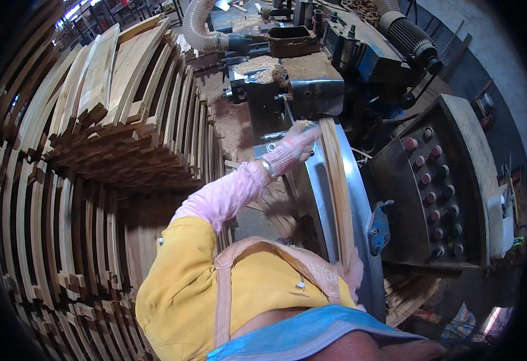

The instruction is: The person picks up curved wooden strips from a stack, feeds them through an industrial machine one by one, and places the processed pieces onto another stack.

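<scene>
Wooden slat (337,186) lies lengthwise on the metal guide (317,198), toward the machine (311,84) | our left hand (293,150) grips its far end | right hand (355,272) at near end, grip unclear

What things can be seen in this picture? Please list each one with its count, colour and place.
wooden strip: one, light brown, on the metal guide, upper end under the left hand
metal guide: one, silver, centre
woodworking machine: one, dark with blue parts, top centre, covered in sawdust
hose: one, grey, ribbed, top
control panel: one, grey with red and dark buttons, right
stacked curved wooden pieces: many, pale brown, left
left hand: pink glove, on the strip's upper end
right hand: mostly hidden, at the strip's lower end
</scene>
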`<state>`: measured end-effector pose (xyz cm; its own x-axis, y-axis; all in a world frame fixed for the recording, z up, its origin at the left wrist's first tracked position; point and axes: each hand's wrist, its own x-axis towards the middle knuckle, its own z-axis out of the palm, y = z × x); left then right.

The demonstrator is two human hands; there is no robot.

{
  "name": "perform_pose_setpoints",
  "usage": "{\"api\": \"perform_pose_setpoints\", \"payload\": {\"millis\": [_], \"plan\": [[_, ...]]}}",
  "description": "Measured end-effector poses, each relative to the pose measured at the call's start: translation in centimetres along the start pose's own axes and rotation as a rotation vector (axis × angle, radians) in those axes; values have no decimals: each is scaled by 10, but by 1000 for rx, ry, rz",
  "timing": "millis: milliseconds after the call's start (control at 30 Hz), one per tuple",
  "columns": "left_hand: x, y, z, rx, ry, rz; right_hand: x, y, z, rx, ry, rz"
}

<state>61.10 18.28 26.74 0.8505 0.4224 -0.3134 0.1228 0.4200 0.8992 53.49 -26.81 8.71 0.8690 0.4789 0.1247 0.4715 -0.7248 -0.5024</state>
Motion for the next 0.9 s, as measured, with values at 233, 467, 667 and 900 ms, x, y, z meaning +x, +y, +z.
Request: {"api": "perform_pose_setpoints", "payload": {"millis": [233, 467, 667, 900], "plan": [[-51, 33, -93, 868, 179, 253, 60, -10, 30, -244, 208, -67], [-120, 224, -128, 1759, 673, 551, 266, -73, 115, -208, 366, -31], [-165, 329, -250, 1899, 1164, -129, 217, -91, 87, -241, 3, 132], [-150, 359, -323, 2033, 948, -345, 9, 23, -3, -342, 120, -6]]}}
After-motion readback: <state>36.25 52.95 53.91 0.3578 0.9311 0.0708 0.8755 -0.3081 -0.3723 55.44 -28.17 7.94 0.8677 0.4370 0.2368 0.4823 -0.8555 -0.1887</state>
